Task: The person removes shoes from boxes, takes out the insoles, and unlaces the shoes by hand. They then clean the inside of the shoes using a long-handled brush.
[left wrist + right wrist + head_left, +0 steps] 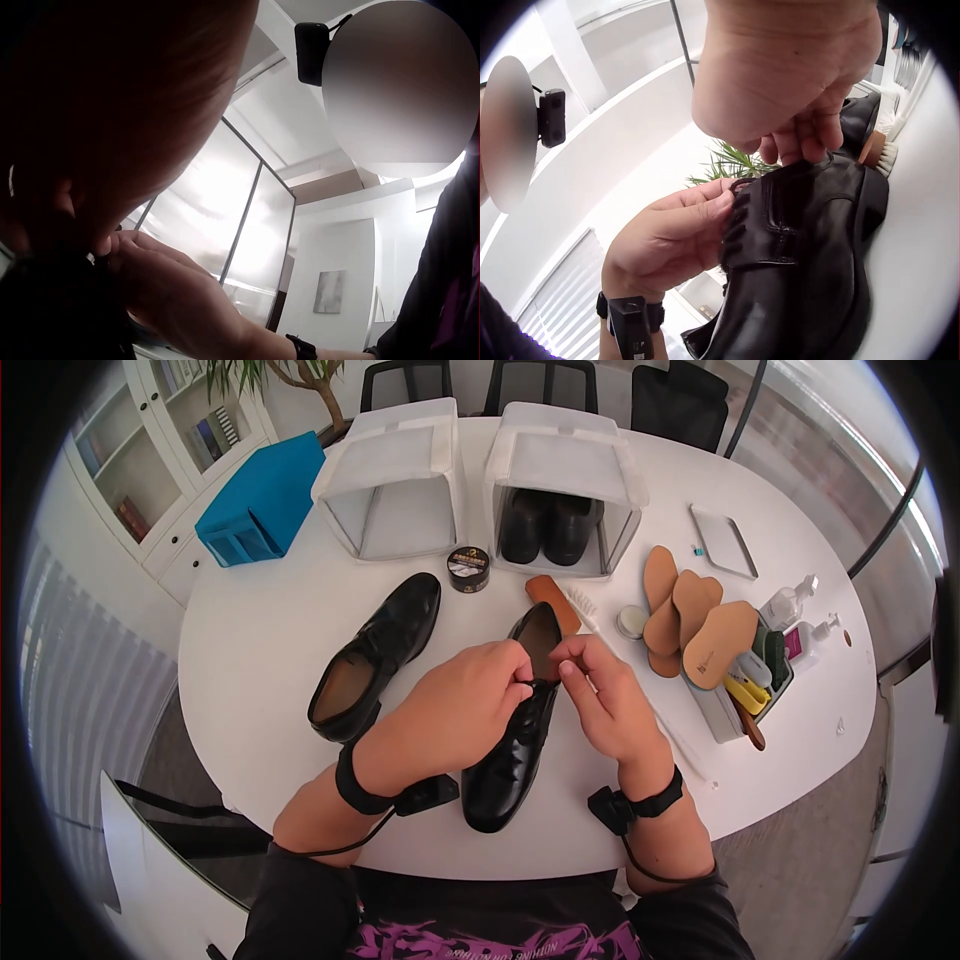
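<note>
A black leather lace-up dress shoe (505,780) stands between the two hands, toe toward the person. In the right wrist view, my left hand (667,240) pinches a dark shoelace (742,181) at the top of the lacing. Opposite it, the curled fingers of my right hand (607,705) grip at the shoe's opening; what lies between that thumb and forefinger is hidden. The matching black shoe (400,622) stands to the left, tan lining showing. Mostly the left hand's dark underside and the right hand (176,300) fill the left wrist view.
Behind stand two white shoe boxes, one (390,520) bare inside, one (615,480) holding black footwear. A polish tin (468,570), a wooden brush (552,598) and a long white brush (590,615) lie nearby. Rightward are tan insoles (722,645), a supply caddy (715,710) and pump bottles (790,603).
</note>
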{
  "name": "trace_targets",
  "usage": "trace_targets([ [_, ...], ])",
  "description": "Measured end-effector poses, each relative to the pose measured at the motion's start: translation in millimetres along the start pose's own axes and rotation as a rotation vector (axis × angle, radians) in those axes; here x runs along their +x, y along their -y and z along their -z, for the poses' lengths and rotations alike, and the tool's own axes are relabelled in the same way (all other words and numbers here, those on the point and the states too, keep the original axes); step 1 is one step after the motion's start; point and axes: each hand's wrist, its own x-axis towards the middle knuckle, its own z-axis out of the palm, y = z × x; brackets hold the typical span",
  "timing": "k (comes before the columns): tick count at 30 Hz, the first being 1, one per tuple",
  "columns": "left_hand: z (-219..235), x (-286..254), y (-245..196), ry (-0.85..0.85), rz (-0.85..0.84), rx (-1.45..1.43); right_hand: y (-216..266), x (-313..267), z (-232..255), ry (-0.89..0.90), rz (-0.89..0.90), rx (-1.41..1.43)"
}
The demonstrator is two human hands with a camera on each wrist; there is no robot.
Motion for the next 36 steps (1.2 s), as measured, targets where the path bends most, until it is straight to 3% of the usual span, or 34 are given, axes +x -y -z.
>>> trace_targets([
  [4,0,8,6,-0.069,-0.213,0.026,5,3,9,0.043,0.09,-0.033],
  [10,11,10,1,0.078,-0.028,-0.086,16,6,12,0.053,0.207,0.012],
  [12,6,12,4,0.056,0.044,-0.289,16,6,9,0.054,0.214,0.017],
  [16,6,12,7,0.089,0.047,-0.273,-1,9,8,0.06,0.265,0.094],
  [17,6,13,8,0.08,0.024,-0.268,-2,8,7,0.06,0.264,0.094],
  [19,5,12,8,0.069,0.001,-0.265,-3,4,3,0.023,0.04,0.46],
  [22,8,12,7,0.082,0.017,-0.292,-4,3,7,0.039,-0.006,0.618],
  [28,13,15,10,0.146,0.061,-0.275,2,5,9,0.054,-0.096,0.687],
  [36,10,12,12,0.19,0.041,-0.259,3,6,14,-0.176,0.031,0.909],
])
